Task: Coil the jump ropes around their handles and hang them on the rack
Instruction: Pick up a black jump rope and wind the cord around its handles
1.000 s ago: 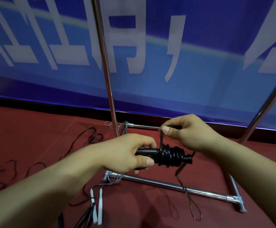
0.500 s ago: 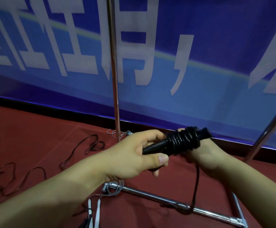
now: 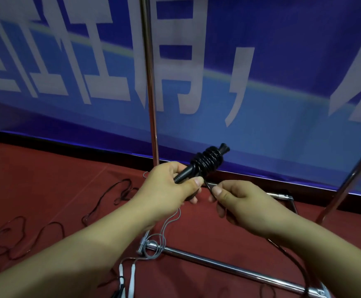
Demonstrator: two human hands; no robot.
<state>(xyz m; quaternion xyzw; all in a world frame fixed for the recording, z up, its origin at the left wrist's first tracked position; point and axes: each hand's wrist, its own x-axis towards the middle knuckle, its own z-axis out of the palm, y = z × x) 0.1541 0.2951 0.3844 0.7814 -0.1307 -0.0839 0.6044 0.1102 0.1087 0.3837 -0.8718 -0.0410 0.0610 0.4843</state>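
Observation:
My left hand (image 3: 171, 190) grips the black jump rope handles (image 3: 184, 175), which point up and to the right. Black rope is wound in several thick turns (image 3: 208, 160) around their upper half. My right hand (image 3: 237, 201) pinches the loose black rope (image 3: 208, 186) just below the coil, between thumb and forefinger. The slack of that rope (image 3: 291, 254) trails under my right forearm down to the floor. The chrome rack's upright pole (image 3: 150, 93) rises right behind my hands.
The rack's base bars (image 3: 229, 268) lie on the red floor below my arms, with a second slanted pole (image 3: 351, 179) at right. A grey rope with white handles (image 3: 130, 278) lies by the base corner. Loose dark ropes (image 3: 121, 194) sprawl at left. A blue banner (image 3: 261, 82) covers the wall.
My right hand came out from behind the coil and now pinches the rope below it. The bundle stays tilted upward in my left hand.

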